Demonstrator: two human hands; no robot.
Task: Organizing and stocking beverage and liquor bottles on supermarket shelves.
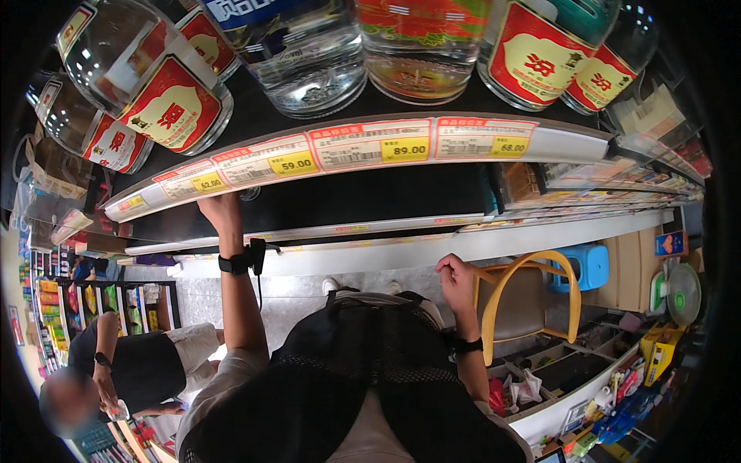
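Observation:
My left hand (221, 210) reaches in under the upper shelf's price-label rail (370, 147). Its fingers are hidden behind that rail, so any grip is out of sight. Beside it, on the dark lower shelf (370, 199), a small round clear thing (248, 193) partly shows; its kind I cannot make out. My right hand (455, 276) hangs in front of the shelving, near a wooden-armed chair, fingers loosely curled with nothing visible in them. Above, clear glass liquor bottles stand on the upper shelf, among them a red-labelled bottle (176, 108) and a blue-labelled bottle (301, 65).
The chair (525, 305) stands close to my right side, with a blue plastic stool (583, 266) behind it. A person (127, 359) in a dark top is at the lower left, near racks of packaged goods (116, 305). A green fan (683, 293) is at the far right.

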